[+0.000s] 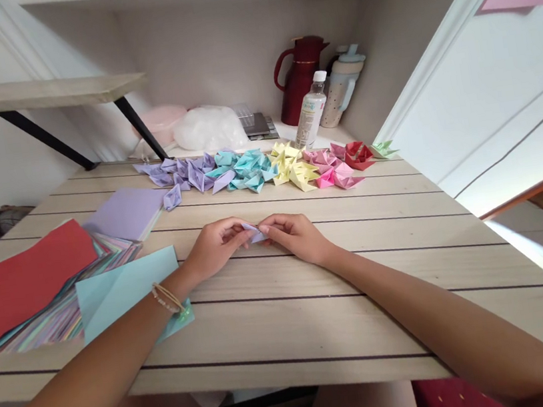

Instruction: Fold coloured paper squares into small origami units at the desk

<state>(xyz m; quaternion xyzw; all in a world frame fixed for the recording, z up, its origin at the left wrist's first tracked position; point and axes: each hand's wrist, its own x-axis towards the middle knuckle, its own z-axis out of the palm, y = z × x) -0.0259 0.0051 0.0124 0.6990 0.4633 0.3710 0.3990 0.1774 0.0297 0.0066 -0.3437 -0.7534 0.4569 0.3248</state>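
Observation:
My left hand (214,244) and my right hand (297,235) meet over the middle of the wooden table (318,318). Both pinch a small folded piece of lilac paper (255,234) between their fingertips, just above the tabletop. A beaded bracelet (168,299) circles my left wrist. Beyond the hands lies a row of folded paper pieces: purple ones (181,174), teal ones (243,167), yellow ones (291,168), pink ones (332,171) and a red one (358,155).
A stack of coloured paper sheets (54,308) with a red sheet (24,278) on top lies at the left, with a light blue sheet (122,288) and a lilac pad (126,212) beside it. A red jug (302,78), plastic bottle (310,114) and tumbler (343,85) stand at the back.

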